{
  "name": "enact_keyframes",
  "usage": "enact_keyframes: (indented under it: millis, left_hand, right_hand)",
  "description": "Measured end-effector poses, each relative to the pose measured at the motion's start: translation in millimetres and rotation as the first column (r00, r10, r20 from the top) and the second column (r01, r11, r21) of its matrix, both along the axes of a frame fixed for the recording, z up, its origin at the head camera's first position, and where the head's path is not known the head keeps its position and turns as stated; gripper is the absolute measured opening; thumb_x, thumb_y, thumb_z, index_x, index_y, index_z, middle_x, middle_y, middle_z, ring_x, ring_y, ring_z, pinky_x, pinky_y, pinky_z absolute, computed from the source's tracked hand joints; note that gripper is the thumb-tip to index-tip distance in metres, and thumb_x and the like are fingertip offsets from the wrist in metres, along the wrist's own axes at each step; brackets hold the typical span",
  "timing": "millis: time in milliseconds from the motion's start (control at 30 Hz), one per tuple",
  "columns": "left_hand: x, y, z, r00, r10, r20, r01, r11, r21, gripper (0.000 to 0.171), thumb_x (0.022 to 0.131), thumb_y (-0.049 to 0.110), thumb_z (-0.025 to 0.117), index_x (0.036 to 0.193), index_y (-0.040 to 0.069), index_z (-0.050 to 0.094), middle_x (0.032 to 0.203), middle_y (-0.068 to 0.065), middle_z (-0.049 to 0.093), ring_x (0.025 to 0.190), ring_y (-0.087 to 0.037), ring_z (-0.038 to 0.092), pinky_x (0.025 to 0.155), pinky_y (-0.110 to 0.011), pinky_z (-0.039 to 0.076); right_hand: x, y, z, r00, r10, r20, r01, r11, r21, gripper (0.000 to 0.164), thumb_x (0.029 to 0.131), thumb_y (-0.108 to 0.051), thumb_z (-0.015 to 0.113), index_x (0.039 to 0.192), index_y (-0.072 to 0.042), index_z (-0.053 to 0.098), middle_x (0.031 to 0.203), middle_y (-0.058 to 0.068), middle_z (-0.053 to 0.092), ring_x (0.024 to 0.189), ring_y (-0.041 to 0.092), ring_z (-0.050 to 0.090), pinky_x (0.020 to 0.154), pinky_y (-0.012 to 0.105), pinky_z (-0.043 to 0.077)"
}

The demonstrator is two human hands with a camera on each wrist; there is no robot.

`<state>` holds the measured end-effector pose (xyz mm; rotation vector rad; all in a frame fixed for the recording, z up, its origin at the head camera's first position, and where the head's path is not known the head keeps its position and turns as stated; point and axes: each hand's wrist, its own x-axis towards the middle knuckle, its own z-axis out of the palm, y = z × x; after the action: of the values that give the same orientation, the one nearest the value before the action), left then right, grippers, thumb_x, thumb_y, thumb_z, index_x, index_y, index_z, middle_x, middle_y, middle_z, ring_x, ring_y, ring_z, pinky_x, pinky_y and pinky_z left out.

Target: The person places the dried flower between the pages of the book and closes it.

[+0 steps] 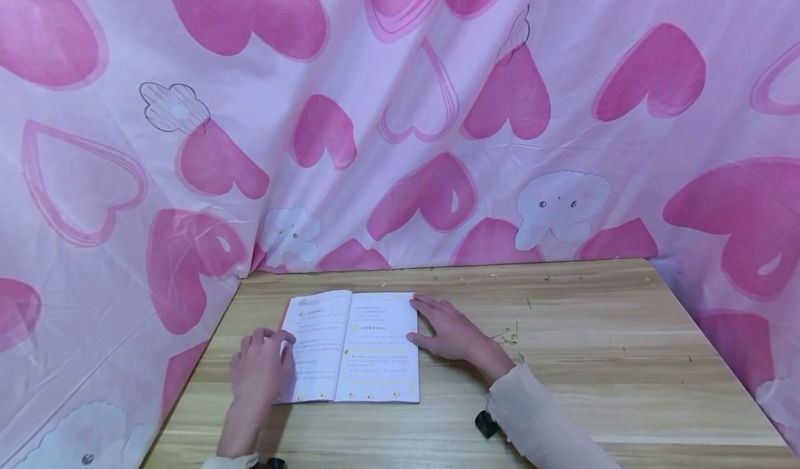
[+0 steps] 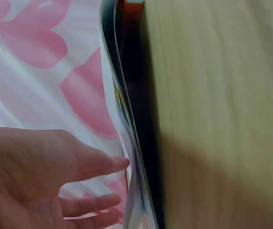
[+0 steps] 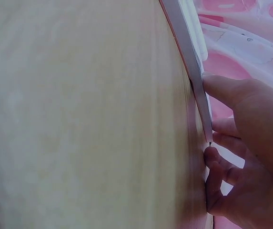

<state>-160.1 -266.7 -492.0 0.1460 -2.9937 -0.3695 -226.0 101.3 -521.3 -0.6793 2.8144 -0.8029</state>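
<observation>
An open book (image 1: pixel 378 347) with printed text and small yellow decorations lies on the wooden table. My left hand (image 1: pixel 259 368) rests at the outer edge of its left page, fingertips on the paper. In the left wrist view, the fingers of that hand (image 2: pixel 36 171) reach fairly straight to the raised pages (image 2: pixel 111 90). My right hand (image 1: pixel 453 330) lies spread at the right page's outer edge, thumb and index fingertip touching it. The right wrist view has the thumb and fingers of this hand (image 3: pixel 257 129) against the edge of the book (image 3: pixel 193 71), some fingers bent.
The wooden table (image 1: pixel 594 372) extends to the right of the book. Small yellow-green scraps (image 1: pixel 509 333) lie beyond the right hand, with more bits near the back edge. A pink heart-patterned cloth (image 1: pixel 425 121) hangs behind the table and along its sides.
</observation>
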Motion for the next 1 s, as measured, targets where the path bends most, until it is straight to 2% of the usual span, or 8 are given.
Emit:
enact_keyframes:
  millis: [100,167,300,367,433,533,733,1000]
  left_hand:
    - [-5.5,10,2.2,0.998,-0.024,-0.062,0.025,1.0,0.016,0.021,0.101,0.014,0.066,0.117,0.007,0.078,0.135,-0.03,0.066,0.126,-0.054,0.059,0.094,-0.071,0.049]
    - [-10.7,18,2.5,0.985,-0.078,-0.152,0.085,0.995,0.042,0.019,0.1,0.011,0.068,0.116,0.004,0.077,0.129,-0.029,0.07,0.12,-0.052,0.063,0.092,-0.07,0.052]
    - [-23.0,38,-0.7,0.909,-0.236,-0.343,0.279,0.957,0.08,0.019,0.096,0.001,0.073,0.115,0.0,0.077,0.117,-0.024,0.076,0.11,-0.047,0.072,0.091,-0.062,0.059]
    - [-28.8,49,-2.8,0.874,-0.306,-0.378,0.362,0.928,0.085,0.023,0.096,0.001,0.073,0.119,0.001,0.076,0.118,-0.021,0.078,0.111,-0.044,0.074,0.094,-0.059,0.06]
    - [-33.8,57,-5.3,0.86,-0.355,-0.365,0.413,0.906,0.093,0.029,0.096,0.002,0.075,0.125,0.002,0.076,0.125,-0.02,0.077,0.117,-0.043,0.073,0.098,-0.058,0.06]
    - [-39.7,67,-9.1,0.874,-0.389,-0.291,0.434,0.895,0.106,0.037,0.096,0.008,0.077,0.133,0.007,0.075,0.136,-0.02,0.073,0.127,-0.042,0.069,0.104,-0.059,0.058]
    - [-44.1,72,-17.1,0.906,-0.404,-0.125,0.418,0.901,0.118,0.047,0.101,0.023,0.077,0.145,0.008,0.069,0.157,-0.024,0.059,0.146,-0.045,0.055,0.115,-0.065,0.048]
    - [-42.6,75,-20.0,0.916,-0.396,-0.062,0.401,0.907,0.127,0.054,0.103,0.033,0.074,0.152,0.011,0.063,0.165,-0.023,0.051,0.153,-0.046,0.047,0.115,-0.069,0.046]
  right_hand:
    - [0.4,0,0.3,1.0,-0.001,0.0,0.001,1.0,0.001,0.078,0.103,-0.052,0.069,0.166,-0.014,0.044,0.177,0.005,0.038,0.161,0.034,0.04,0.13,0.053,0.036]
    - [0.6,0,0.8,1.0,-0.001,0.002,0.001,1.0,0.002,0.078,0.103,-0.052,0.069,0.167,-0.014,0.044,0.177,0.006,0.037,0.161,0.034,0.04,0.13,0.053,0.036]
    - [0.1,0,0.7,1.0,-0.002,0.005,0.002,1.0,0.0,0.078,0.103,-0.051,0.069,0.167,-0.013,0.043,0.177,0.006,0.037,0.161,0.034,0.039,0.131,0.053,0.035]
    - [-0.1,0,0.7,1.0,-0.006,0.008,0.006,1.0,0.001,0.078,0.103,-0.052,0.069,0.167,-0.014,0.043,0.177,0.005,0.037,0.162,0.033,0.038,0.131,0.053,0.034]
    - [-0.4,0,0.3,1.0,-0.008,0.012,0.008,1.0,-0.001,0.079,0.103,-0.052,0.069,0.167,-0.015,0.043,0.177,0.005,0.037,0.162,0.033,0.038,0.131,0.053,0.034]
    - [-0.5,-1,-0.5,1.0,-0.01,0.02,0.01,1.0,-0.002,0.08,0.103,-0.053,0.069,0.167,-0.016,0.042,0.177,0.003,0.036,0.162,0.032,0.037,0.131,0.053,0.034]
    - [1.1,-3,-0.6,0.999,-0.026,0.035,0.026,1.0,0.012,0.081,0.102,-0.056,0.069,0.168,-0.019,0.041,0.178,0.0,0.035,0.164,0.029,0.036,0.132,0.052,0.034]
    - [0.6,-1,-1.0,0.999,-0.034,0.025,0.034,0.999,-0.007,0.078,0.102,-0.054,0.069,0.166,-0.018,0.045,0.177,0.002,0.037,0.163,0.031,0.037,0.131,0.054,0.035]
